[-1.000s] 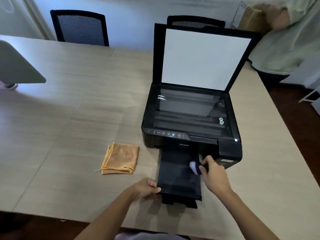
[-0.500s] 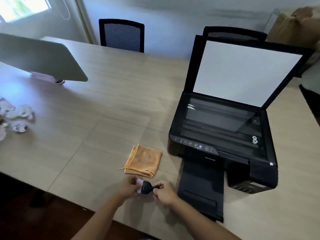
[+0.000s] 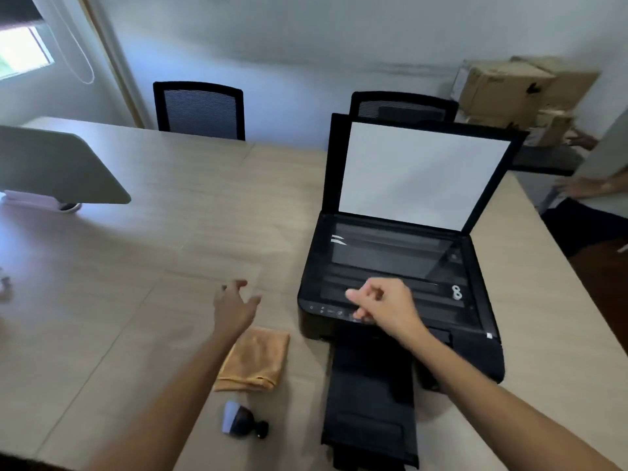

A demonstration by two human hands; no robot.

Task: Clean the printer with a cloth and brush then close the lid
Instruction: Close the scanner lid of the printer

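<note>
A black printer [image 3: 482, 355] stands on the wooden table [image 3: 136, 273] with its scanner lid [image 3: 421, 171] raised upright and its paper tray [image 3: 370, 402] pulled out toward me. My right hand [image 3: 384, 305] hovers over the printer's front control panel, fingers loosely curled, holding nothing. My left hand [image 3: 234, 305] floats above the table left of the printer, fingers apart and empty. A folded orange cloth [image 3: 258, 362] lies just under my left wrist. The small black brush with white bristles [image 3: 241, 419] lies on the table near the front edge.
Two black chairs [image 3: 200, 110] stand behind the table. A grey monitor back [image 3: 57, 164] sits at the left. Cardboard boxes [image 3: 509, 86] are stacked at the back right, and another person [image 3: 598, 185] stands at the right edge.
Both hands let go of the brush, which now lies on the table. They rose and moved away from me, the right hand over the printer's front. The view tilted up.
</note>
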